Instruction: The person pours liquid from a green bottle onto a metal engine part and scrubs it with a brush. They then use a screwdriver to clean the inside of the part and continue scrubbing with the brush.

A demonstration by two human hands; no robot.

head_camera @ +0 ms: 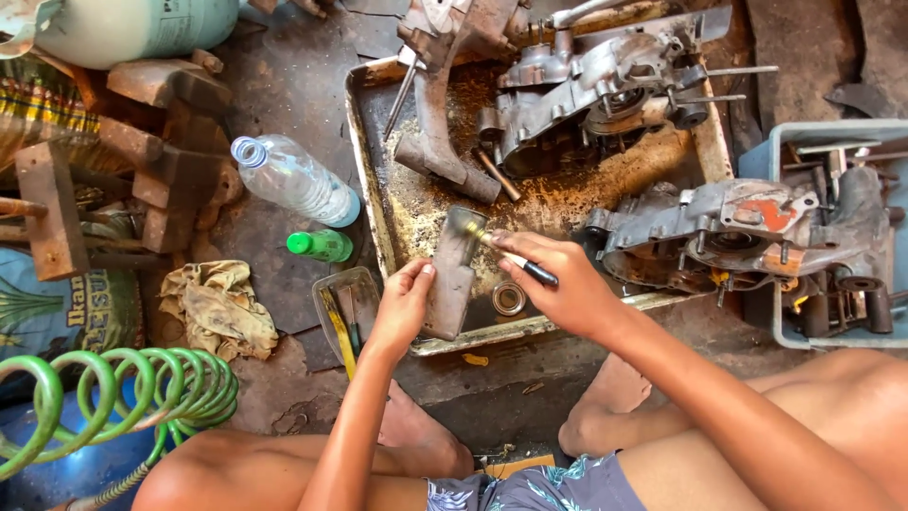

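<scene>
Left hand (402, 308): wrapped around a grimy metal part (450, 284), steadying it over the tray's near edge.
Right hand (558, 284): pinching a black-handled tool (515, 257), tip against the part's top.
Part: looks heavy, stiff, oily-slick; best gripped along its long sides.
Tray (364, 161): rusty, with a bearing ring (509, 298).
Beyond: engine casing (591, 90).

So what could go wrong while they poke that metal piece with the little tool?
The left hand grips the greasy metal part close to where the right hand presses a small black-handled tool; a slip might jab the fingers. The part is held above the oily metal tray, so it could drop. Bare feet sit just below the tray's edge.
</scene>
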